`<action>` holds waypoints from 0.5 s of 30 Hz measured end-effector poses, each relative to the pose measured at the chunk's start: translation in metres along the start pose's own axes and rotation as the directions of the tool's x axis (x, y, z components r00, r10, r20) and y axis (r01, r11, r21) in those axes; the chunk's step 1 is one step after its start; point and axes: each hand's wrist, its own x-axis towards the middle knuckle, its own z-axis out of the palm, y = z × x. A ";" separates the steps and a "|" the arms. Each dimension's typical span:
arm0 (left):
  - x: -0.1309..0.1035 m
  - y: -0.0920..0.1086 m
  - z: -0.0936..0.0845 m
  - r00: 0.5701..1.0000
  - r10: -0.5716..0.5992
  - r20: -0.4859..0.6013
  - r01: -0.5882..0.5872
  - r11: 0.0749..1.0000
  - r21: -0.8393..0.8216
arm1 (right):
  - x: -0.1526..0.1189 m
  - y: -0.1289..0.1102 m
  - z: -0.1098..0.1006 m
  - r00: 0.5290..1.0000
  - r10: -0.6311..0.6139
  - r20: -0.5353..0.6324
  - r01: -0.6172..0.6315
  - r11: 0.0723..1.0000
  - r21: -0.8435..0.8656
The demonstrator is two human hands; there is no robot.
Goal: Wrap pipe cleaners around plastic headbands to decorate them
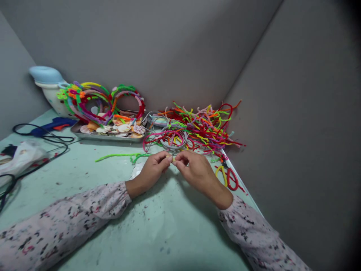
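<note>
While a grey wall (146, 45) backs the pale-green table (169, 233), a heap of chenille stems (201, 126) sprawls beyond the right hand (196, 171) and left hand (153, 168), whose nearly touching fingertips (169, 159) pinch a tiny yellow piece (173, 159) between them.

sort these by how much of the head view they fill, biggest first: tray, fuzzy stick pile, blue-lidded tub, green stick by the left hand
1. pile
2. tray and tub: unsure, since headbands partly hide both
3. green stick
</note>
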 end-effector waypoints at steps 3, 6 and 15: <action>0.001 0.001 0.000 1.000 -0.004 -0.007 0.004 1.000 0.000 | 0.000 0.000 0.001 0.998 -0.032 -0.044 0.032 0.999 -0.019; 0.001 0.003 0.000 1.000 0.001 -0.014 -0.001 1.000 0.008 | -0.002 -0.002 0.002 0.993 -0.065 -0.097 0.055 0.993 -0.102; 0.000 0.003 0.001 1.000 -0.006 -0.015 0.006 1.000 0.007 | 0.000 -0.002 0.001 0.999 -0.014 -0.043 0.012 0.999 -0.050</action>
